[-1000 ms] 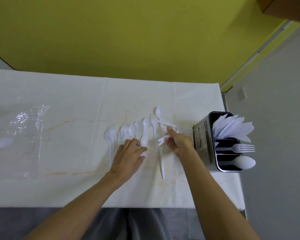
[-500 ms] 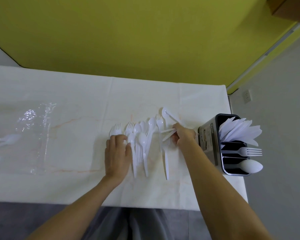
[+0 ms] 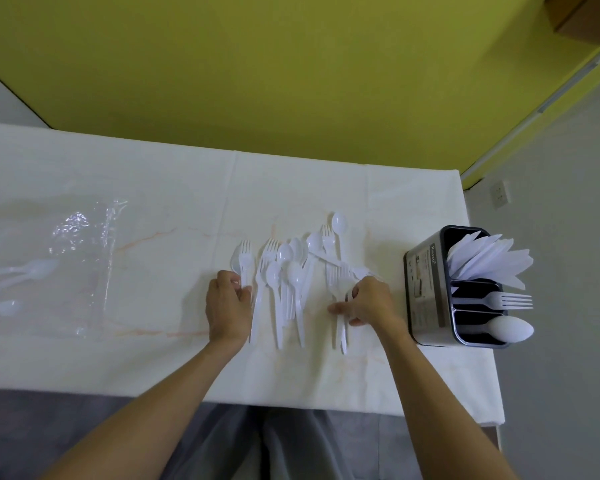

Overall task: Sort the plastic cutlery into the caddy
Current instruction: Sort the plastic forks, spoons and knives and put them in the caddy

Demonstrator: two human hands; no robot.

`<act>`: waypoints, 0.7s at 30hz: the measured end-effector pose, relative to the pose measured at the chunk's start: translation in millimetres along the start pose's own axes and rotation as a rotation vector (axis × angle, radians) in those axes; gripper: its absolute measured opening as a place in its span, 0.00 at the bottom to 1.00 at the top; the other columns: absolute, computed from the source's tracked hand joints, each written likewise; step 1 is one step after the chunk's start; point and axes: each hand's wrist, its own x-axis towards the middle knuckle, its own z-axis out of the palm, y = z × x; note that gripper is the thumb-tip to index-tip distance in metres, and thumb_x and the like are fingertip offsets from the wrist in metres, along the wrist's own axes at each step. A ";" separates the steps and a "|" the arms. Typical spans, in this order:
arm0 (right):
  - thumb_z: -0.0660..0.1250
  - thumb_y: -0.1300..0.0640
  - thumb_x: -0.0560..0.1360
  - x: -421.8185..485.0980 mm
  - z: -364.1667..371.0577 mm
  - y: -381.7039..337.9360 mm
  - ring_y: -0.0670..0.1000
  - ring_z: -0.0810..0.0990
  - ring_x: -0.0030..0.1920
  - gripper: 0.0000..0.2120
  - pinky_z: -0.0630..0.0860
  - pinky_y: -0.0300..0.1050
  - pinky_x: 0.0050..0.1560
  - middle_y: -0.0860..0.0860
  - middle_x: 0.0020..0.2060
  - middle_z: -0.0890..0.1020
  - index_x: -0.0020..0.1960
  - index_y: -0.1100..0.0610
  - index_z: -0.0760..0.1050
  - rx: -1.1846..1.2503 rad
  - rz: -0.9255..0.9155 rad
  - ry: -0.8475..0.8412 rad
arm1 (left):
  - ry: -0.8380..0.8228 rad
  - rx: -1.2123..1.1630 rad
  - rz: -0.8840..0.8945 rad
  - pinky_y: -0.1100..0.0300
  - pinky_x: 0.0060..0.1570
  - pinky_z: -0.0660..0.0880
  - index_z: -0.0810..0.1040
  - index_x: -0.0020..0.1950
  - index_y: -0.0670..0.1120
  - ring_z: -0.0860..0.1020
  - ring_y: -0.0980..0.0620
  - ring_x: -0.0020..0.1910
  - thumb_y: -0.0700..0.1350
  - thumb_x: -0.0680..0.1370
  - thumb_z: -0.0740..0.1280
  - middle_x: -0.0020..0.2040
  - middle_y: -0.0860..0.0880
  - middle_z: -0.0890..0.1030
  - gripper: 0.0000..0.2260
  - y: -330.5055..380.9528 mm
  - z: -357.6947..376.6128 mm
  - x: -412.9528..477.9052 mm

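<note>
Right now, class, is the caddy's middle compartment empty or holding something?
Holding something: one white fork stands in the caddy's middle compartment, tines sticking out.

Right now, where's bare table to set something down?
Free: table between plastic bag and left hand; the far strip behind the cutlery pile. Crowded: between the hands, both gripping pieces; tight gap from right hand to caddy.
</note>
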 end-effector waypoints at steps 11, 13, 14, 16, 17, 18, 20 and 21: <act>0.75 0.66 0.70 -6.0 -16.3 -1.1 0.45 0.76 0.24 0.10 0.77 0.36 0.28 0.53 0.28 0.81 0.36 0.62 0.74 0.608 0.076 -0.174 | 0.004 -0.020 -0.002 0.58 0.44 0.69 0.74 0.52 0.40 0.76 0.47 0.47 0.37 0.77 0.63 0.49 0.44 0.77 0.05 -1.7 -5.3 0.0; 0.74 0.66 0.71 -3.8 -14.3 -5.9 0.46 0.76 0.24 0.11 0.75 0.35 0.26 0.53 0.27 0.80 0.35 0.61 0.73 0.858 0.101 -0.131 | 0.032 -0.062 -0.041 0.58 0.45 0.70 0.74 0.53 0.40 0.75 0.47 0.46 0.37 0.77 0.62 0.50 0.45 0.77 0.06 0.5 -7.2 -1.0; 0.74 0.66 0.71 -2.1 -12.1 -9.6 0.47 0.76 0.25 0.10 0.75 0.35 0.25 0.54 0.28 0.79 0.36 0.62 0.74 0.986 0.133 -0.104 | 0.044 -0.080 -0.049 0.58 0.45 0.70 0.73 0.53 0.40 0.75 0.48 0.46 0.37 0.77 0.62 0.50 0.45 0.76 0.06 1.0 -7.9 -1.6; 0.73 0.67 0.72 3.6 -5.0 -16.5 0.48 0.75 0.26 0.07 0.75 0.35 0.24 0.55 0.30 0.77 0.39 0.64 0.75 1.217 0.241 -0.069 | 0.041 -0.099 -0.036 0.58 0.46 0.71 0.73 0.53 0.41 0.75 0.48 0.46 0.38 0.78 0.62 0.50 0.45 0.76 0.06 0.1 -8.9 -3.7; 0.73 0.68 0.71 6.6 0.0 -19.9 0.48 0.76 0.24 0.07 0.75 0.35 0.24 0.55 0.31 0.77 0.40 0.65 0.75 1.321 0.296 -0.060 | 0.021 -0.092 -0.020 0.58 0.46 0.72 0.73 0.53 0.41 0.75 0.48 0.46 0.38 0.78 0.62 0.50 0.46 0.75 0.05 -1.3 -8.8 -5.0; 0.73 0.68 0.71 8.7 4.2 -23.6 0.47 0.77 0.23 0.07 0.76 0.35 0.24 0.56 0.32 0.78 0.42 0.65 0.75 1.413 0.336 -0.046 | -0.004 -0.074 -0.001 0.58 0.45 0.72 0.73 0.52 0.41 0.75 0.48 0.45 0.38 0.77 0.62 0.49 0.46 0.75 0.05 -2.8 -8.4 -6.0; 0.73 0.69 0.71 11.6 11.3 -31.4 0.48 0.78 0.24 0.07 0.77 0.36 0.24 0.57 0.36 0.79 0.44 0.64 0.75 1.561 0.353 0.017 | -0.055 -0.024 0.032 0.58 0.44 0.72 0.73 0.48 0.42 0.75 0.48 0.44 0.40 0.77 0.64 0.46 0.47 0.75 0.03 -5.1 -7.4 -7.4; 0.73 0.70 0.71 15.1 13.8 -33.8 0.49 0.79 0.26 0.08 0.79 0.38 0.25 0.57 0.39 0.79 0.45 0.64 0.75 1.616 0.351 0.073 | -0.081 -0.003 0.042 0.58 0.43 0.72 0.72 0.46 0.43 0.74 0.47 0.44 0.42 0.76 0.66 0.45 0.47 0.74 0.05 -5.1 -7.4 -8.1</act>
